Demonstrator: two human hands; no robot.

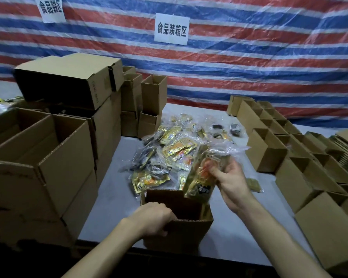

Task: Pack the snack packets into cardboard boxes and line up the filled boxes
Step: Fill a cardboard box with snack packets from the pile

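Gripping the box (181,231) by its near-left rim with the left hand (155,217), curling the fingers over the edge. Holding that box upright and open at the near edge of the table (113,197). Pinching a packet (201,177) in the right hand (231,181), curling fingers and thumb round it and holding it tilted just above the box's far-right corner. Leaving a pile (169,149) of more packets lying just beyond the box. Working between stacked boxes (48,167) to the left and rows of open boxes (269,155) to the right, facing a striped tarp (229,67) bearing a sign (171,29).
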